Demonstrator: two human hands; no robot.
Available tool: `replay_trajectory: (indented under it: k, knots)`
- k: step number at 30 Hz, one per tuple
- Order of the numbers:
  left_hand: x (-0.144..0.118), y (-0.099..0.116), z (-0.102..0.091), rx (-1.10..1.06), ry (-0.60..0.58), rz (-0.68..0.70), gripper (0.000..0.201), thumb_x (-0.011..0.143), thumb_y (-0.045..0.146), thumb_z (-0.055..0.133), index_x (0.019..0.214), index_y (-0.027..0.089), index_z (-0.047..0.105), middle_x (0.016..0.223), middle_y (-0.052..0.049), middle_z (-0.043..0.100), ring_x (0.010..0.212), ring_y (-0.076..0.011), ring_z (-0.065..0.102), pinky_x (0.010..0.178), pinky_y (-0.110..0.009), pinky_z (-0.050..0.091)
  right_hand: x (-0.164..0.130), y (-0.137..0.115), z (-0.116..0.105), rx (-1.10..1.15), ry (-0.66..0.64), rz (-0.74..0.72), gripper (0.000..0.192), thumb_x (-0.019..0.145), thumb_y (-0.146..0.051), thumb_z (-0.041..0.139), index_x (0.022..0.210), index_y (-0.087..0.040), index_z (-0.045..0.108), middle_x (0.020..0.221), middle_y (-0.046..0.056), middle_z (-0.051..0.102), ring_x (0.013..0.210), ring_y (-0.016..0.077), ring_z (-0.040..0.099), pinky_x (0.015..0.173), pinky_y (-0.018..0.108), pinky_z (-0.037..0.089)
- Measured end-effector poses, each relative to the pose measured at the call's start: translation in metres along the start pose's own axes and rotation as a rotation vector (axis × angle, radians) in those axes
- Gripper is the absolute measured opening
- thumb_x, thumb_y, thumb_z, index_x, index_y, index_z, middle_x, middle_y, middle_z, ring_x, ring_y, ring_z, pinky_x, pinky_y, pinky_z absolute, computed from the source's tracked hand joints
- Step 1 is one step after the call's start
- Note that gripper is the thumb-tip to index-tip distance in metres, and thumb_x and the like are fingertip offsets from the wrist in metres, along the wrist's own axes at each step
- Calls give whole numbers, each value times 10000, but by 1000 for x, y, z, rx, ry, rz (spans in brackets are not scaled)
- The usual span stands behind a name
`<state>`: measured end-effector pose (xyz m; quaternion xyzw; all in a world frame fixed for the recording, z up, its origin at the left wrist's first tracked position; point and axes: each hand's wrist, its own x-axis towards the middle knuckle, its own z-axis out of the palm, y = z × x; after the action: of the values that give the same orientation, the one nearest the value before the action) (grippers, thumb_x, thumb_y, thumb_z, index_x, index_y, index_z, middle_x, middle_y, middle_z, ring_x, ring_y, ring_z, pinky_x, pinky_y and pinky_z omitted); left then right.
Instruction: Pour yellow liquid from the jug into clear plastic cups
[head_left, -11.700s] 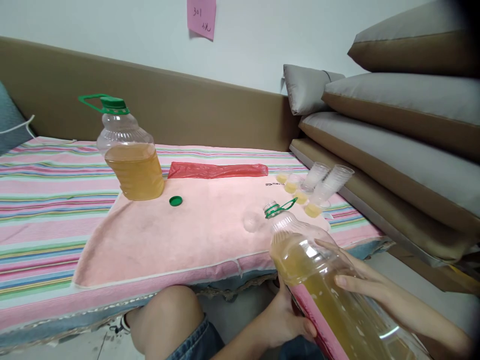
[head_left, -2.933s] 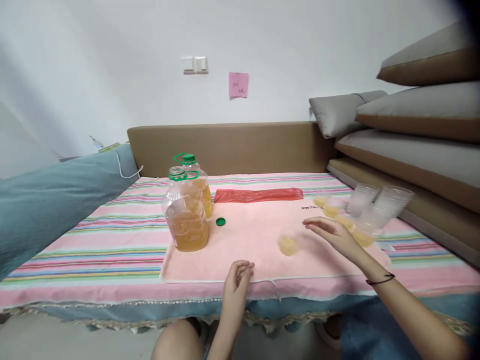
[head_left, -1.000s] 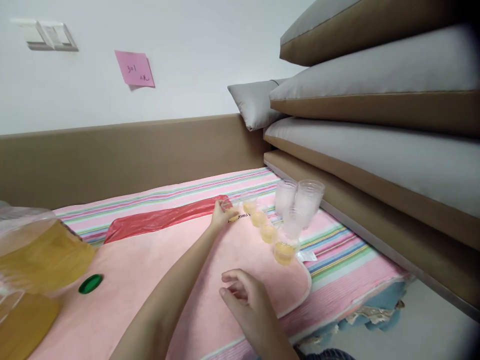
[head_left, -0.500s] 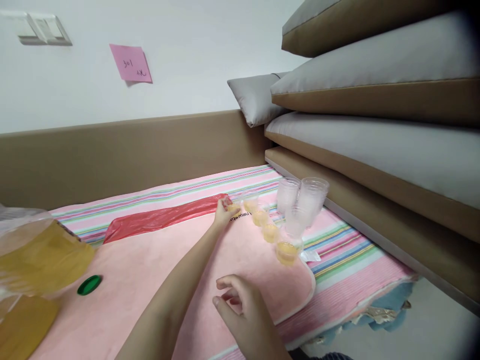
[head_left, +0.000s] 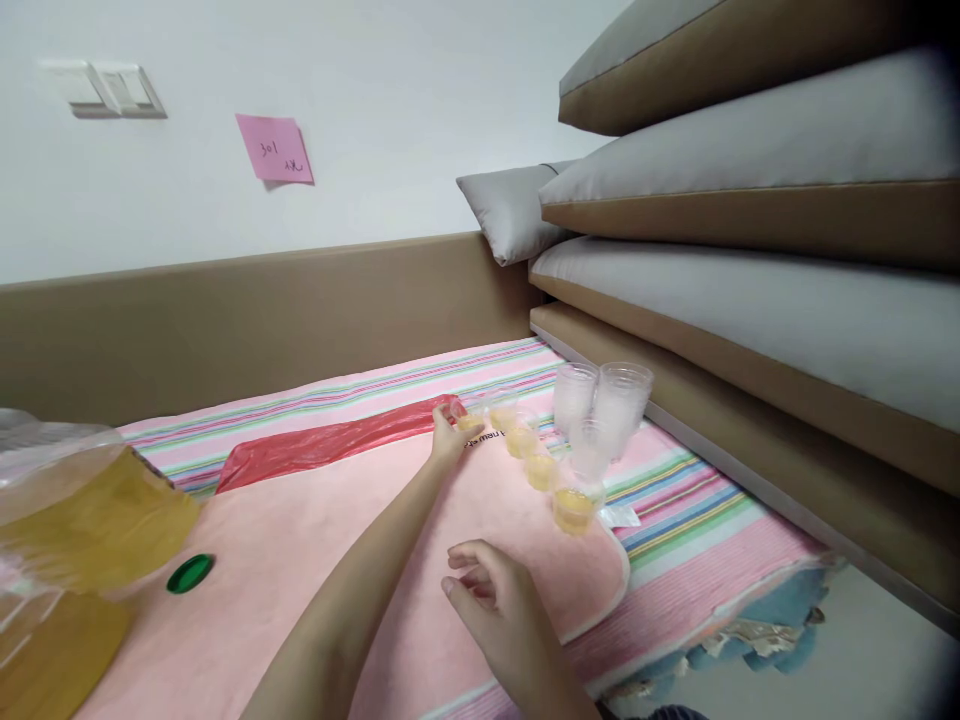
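Worn-camera view of cups being set out by two bare hands. Largest is the stack of grey-topped, brown-sided cushions (head_left: 750, 135) at right, bordering a pink cloth with multicoloured stripes (head_left: 697, 510). On the cloth lies a plain pink plush mat (head_left: 270, 570). At left, cut by the frame edge, are two clear plastic bottles of amber liquid, one farther back (head_left: 112, 520), one nearer (head_left: 60, 650). A folded strip of thin red plastic (head_left: 322, 450) runs along the mat's far edge.

The left hand (head_left: 448, 437) reaches to the far end of the row, thumb and fingers closed about the farthest cup (head_left: 471, 424), a small clear plastic one with yellow liquid. The right hand (head_left: 499, 605) hangs above the near part of the mat, fingers curled but apart from the thumb, holding nothing.

Beyond the row stand tall nested stacks of clear plastic cups (head_left: 622, 405). The row itself curves towards the wearer through four more part-filled cups, ending in the nearest cup (head_left: 574, 510).

Compared with about three seconds earlier, when one filled cup stood alone mid-mat, the row now counts five; its placing appears nearly complete, pending release.

Smallest is a round green plastic cap (head_left: 190, 574), lying beside the bottles.
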<state>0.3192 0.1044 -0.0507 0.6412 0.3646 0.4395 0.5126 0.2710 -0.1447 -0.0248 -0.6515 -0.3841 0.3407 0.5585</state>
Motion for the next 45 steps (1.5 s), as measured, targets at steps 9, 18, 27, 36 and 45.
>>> replay_trajectory:
  k: [9,18,27,36,45]
  knots:
    - [-42,81,18,232,-199,415,405,700,238,752,1055,257,557,1268,-73,541,1314,-289,408,1139,-427,271,2,-6,-7,48,28,-20,222,785,-267,602,970,-173,680,999,110,734,878,240,706,777,358,551]
    - [-73,119,102,483,-582,413,662,352,296,920,893,235,544,949,-83,661,1075,-398,556,946,-480,409,4,-7,-14,29,34,-25,156,793,-242,599,907,-181,686,923,71,730,798,211,692,680,296,519]
    - [-70,109,119,470,-640,354,748,419,284,899,1017,255,450,873,-16,654,858,-301,656,854,-397,447,3,-12,-15,-107,76,-50,181,756,-161,597,900,-194,702,836,36,710,744,192,654,646,271,472]
    - [-72,115,118,477,-670,397,798,447,240,881,1124,236,457,764,9,621,774,-303,658,816,-424,478,2,-5,-15,-213,67,-120,208,762,-154,609,938,-192,713,895,63,722,842,226,666,739,305,477]
    - [-78,125,117,573,-780,449,862,455,177,866,1213,258,464,815,-4,638,860,-324,659,875,-444,458,3,-6,-14,-209,51,-91,207,760,-170,602,938,-192,704,905,63,716,821,219,652,726,306,474]
